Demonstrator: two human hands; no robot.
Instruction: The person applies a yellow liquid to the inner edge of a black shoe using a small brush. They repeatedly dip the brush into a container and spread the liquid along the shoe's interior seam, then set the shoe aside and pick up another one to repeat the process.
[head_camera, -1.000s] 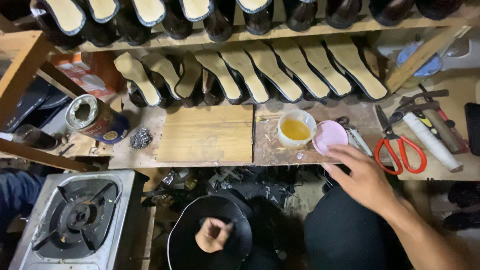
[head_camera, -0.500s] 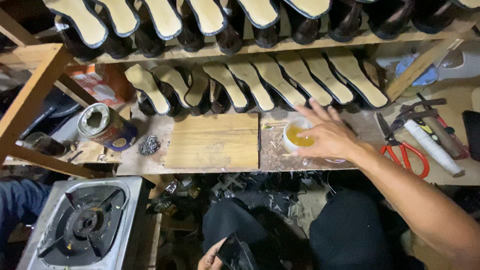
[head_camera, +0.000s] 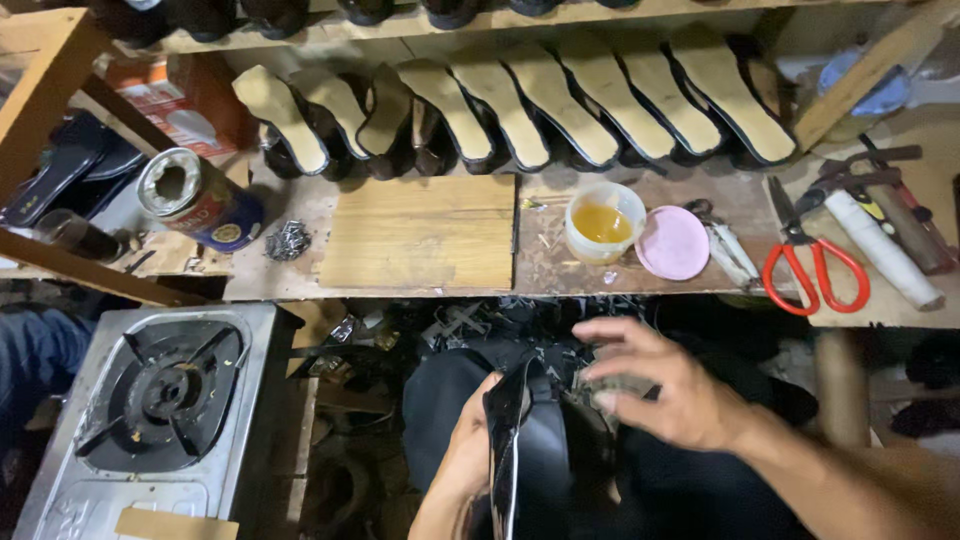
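Head view: red-and-blue tin (head_camera: 198, 197) beside wooden board (head_camera: 420, 232)

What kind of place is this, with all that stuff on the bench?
Most likely a small shoemaking workshop: rows of shoe soles line the shelf, a cup of yellowish glue stands beside red-handled scissors, and the left hand grips a black shoe piece.

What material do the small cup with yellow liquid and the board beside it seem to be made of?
The cup looks like translucent plastic: the yellow liquid shows through its pale wall. The board looks like bare, unfinished wood: light tan, with visible grain lines and a matte surface.
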